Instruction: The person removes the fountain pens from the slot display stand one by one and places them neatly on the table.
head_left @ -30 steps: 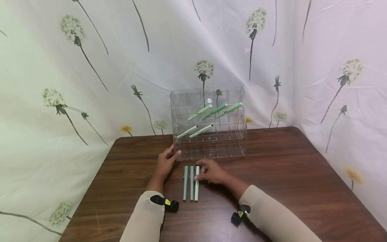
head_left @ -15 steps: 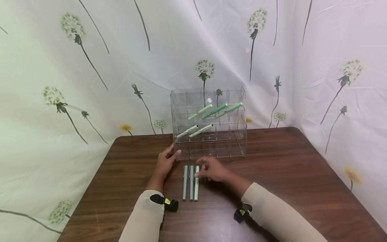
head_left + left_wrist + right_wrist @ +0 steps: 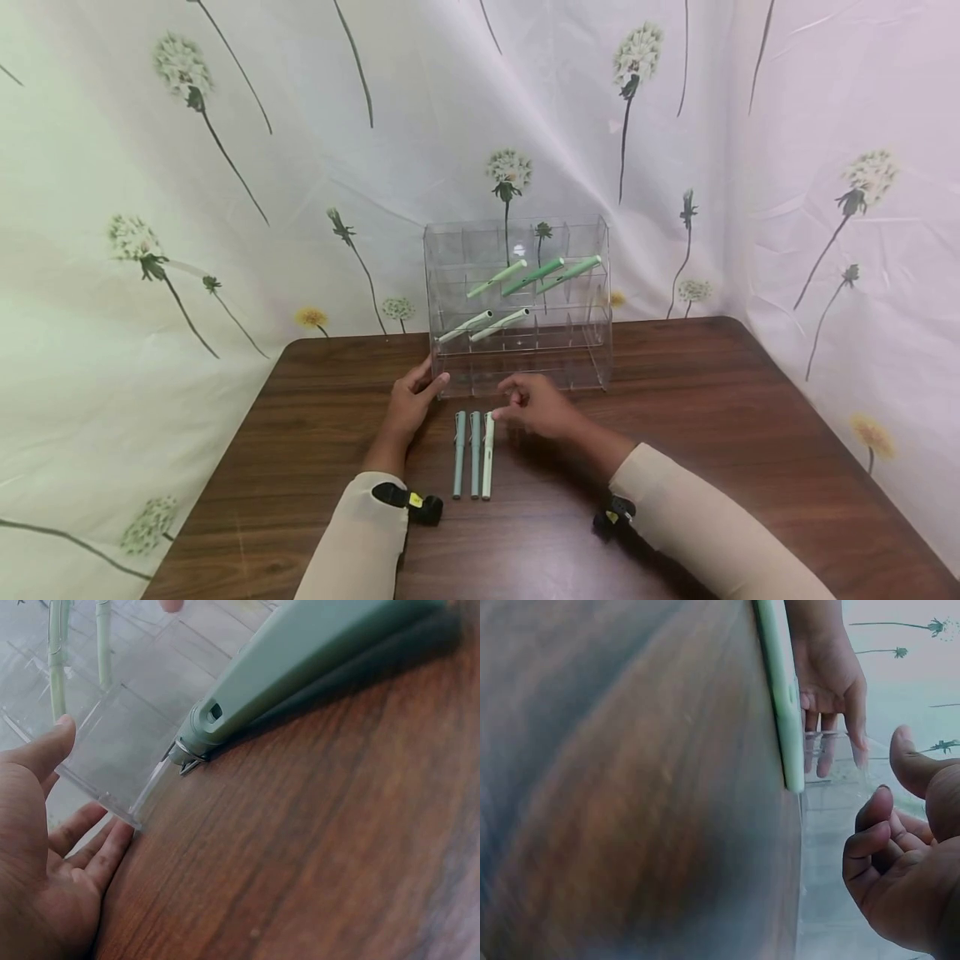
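Note:
A clear acrylic pen rack (image 3: pixel 519 348) stands on the table. My left hand (image 3: pixel 408 408) holds its lower left corner, thumb (image 3: pixel 51 750) at the front and fingers (image 3: pixel 105 851) around the side. Before the rack lie three capped pens side by side: two grey-green pens (image 3: pixel 459 457) (image 3: pixel 475 457) and a pale green pen (image 3: pixel 488 467) on the right. Near the pale pen's clip end is my right hand (image 3: pixel 542 408). In the right wrist view, its thumb and fingers (image 3: pixel 870 851) are apart, bent loosely, with nothing between them.
Several pens sit tilted in the rack: green pens (image 3: pixel 534 276) on an upper tier and pale pens (image 3: pixel 501 324) on the tier below. A dandelion-print cloth (image 3: pixel 360 167) hangs behind the brown wooden table (image 3: pixel 712 417).
My right hand has slid up along the pale pen and drawn away to the right, towards the rack. The left hand and the pens have hardly moved.

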